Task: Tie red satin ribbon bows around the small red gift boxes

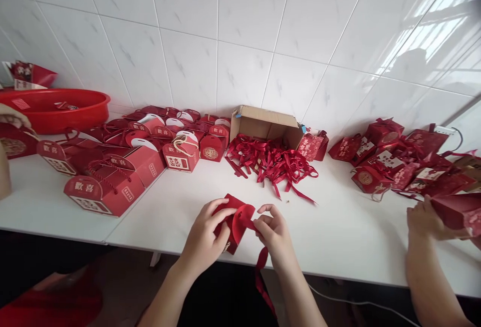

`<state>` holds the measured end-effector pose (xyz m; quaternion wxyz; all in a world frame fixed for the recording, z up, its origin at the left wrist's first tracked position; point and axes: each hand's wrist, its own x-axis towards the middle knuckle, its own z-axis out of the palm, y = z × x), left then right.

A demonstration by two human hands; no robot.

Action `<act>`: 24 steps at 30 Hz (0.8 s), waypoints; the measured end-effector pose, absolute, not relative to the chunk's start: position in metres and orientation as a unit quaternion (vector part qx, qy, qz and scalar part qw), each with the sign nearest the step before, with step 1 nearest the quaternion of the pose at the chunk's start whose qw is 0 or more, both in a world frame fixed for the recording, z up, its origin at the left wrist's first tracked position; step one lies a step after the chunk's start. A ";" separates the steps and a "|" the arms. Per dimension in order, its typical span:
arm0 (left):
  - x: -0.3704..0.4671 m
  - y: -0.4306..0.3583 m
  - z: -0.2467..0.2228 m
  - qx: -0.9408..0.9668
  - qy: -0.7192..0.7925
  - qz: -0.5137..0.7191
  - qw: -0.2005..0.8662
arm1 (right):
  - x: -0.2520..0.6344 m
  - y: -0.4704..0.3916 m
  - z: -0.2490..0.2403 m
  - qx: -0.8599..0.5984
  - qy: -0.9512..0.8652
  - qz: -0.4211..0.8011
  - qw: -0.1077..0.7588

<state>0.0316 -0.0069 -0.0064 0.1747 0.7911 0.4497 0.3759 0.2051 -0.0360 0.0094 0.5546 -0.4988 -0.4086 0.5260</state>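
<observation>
At the table's front edge, a small red box (240, 222) with a rounded top flap sits between my hands. My left hand (210, 232) grips its left side, fingers bent over the box top. My right hand (273, 232) pinches a red ribbon (259, 262) beside the flap; the ribbon's tail hangs over the table edge. Behind them, a tangled pile of red ribbons (274, 161) spills out of a cardboard box (265, 116) lying on its side.
Rows of red gift boxes (112, 177) stand on the left of the white table (319, 237), near a red basin (82, 109). More boxes (372, 177) pile up at right. Other people's hands hold boxes at the far left and right. A tiled wall rises behind.
</observation>
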 end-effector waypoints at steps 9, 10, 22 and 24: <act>0.037 -0.013 -0.005 0.790 0.440 0.397 0.157 | 0.207 -0.036 0.011 -0.520 -0.370 0.536 0.552; 0.037 -0.012 -0.005 0.792 0.437 0.399 0.149 | 0.207 -0.036 0.010 -0.521 -0.368 0.536 0.554; 0.042 -0.003 -0.007 0.799 0.416 0.430 0.061 | 0.200 -0.025 0.010 -0.475 -0.389 0.551 0.566; 0.042 0.000 -0.007 0.802 0.408 0.434 0.044 | 0.199 -0.025 0.010 -0.472 -0.392 0.555 0.562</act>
